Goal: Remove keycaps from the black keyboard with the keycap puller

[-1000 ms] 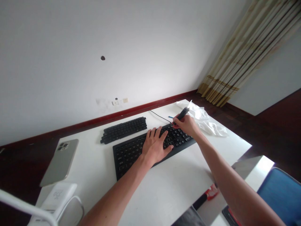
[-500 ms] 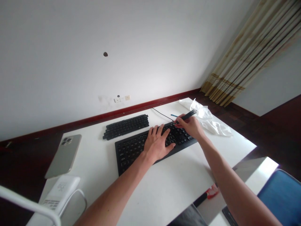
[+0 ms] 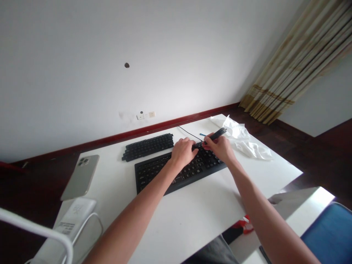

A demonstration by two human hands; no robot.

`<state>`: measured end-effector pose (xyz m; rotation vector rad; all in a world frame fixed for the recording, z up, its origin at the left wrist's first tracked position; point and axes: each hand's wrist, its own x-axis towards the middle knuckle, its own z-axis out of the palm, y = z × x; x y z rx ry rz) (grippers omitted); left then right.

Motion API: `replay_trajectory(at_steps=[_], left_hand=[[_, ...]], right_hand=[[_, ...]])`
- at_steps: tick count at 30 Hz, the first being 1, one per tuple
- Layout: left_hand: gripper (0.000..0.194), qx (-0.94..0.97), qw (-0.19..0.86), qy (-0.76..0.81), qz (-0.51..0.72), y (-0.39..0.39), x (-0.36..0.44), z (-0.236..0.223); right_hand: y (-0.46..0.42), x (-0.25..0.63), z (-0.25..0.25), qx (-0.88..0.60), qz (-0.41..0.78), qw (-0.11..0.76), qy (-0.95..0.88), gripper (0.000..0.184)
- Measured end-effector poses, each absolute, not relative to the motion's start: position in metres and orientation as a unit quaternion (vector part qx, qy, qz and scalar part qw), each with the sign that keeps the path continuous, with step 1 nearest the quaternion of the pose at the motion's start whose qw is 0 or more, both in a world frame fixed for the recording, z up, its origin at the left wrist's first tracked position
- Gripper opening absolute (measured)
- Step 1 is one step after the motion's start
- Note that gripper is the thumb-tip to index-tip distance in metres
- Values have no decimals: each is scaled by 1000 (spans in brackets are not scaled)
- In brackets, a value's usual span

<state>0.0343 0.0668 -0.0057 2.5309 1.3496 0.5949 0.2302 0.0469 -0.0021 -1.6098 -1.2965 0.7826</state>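
The black keyboard (image 3: 192,168) lies slantwise under both hands, its left end reaching out past the left forearm and its near right corner ending just short of the right wrist. Its near edge has white tabletop running from it toward the person, between the forearms, as far as the table's near edge. Beyond the right hand, the white table (image 3: 170,220) stretches to its right corner; ahead of both hands, a narrower strip separates the keyboard from the far edge.

The left hand (image 3: 183,151) rests over the middle of the keyboard's far edge, fingers bent, thumb stretched rightward over the keys; whether it grips anything I cannot tell. The right hand (image 3: 221,147), just to its right, pinches a dark slim tool (image 3: 217,134) between thumb and fingers above the keyboard's far right part. The tool tilts up and rightward; its lower end is hidden by the fingers.

Just ahead of the right hand lie a small blue stick (image 3: 202,135) and a thin black cable (image 3: 189,132). Crumpled white plastic (image 3: 242,137) lies beyond it to the right. Ahead and left of the left hand sits a black key panel (image 3: 148,146); farther left, a phone (image 3: 82,174) lies near the table's left edge, with a white block-shaped device (image 3: 74,216) nearer the person.
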Motion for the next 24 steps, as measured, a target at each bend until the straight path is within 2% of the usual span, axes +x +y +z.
replay_trajectory(at_steps=[5,10,18,24], left_hand=[[18,856,115,468,188,79,52,-6],[17,854,99,462,217,76,56,-13],[21,850,104,470,215,75,57,-14],[23,850,104,469,215,75,55,-15]], right_hand=[[47,225,6,-658,331,449,-507,18],[54,226,15,-657,346,421,-520,14],[72,217,41,-702,178,248,-643,30],[64,214,39,-694,177,255,-649,31]])
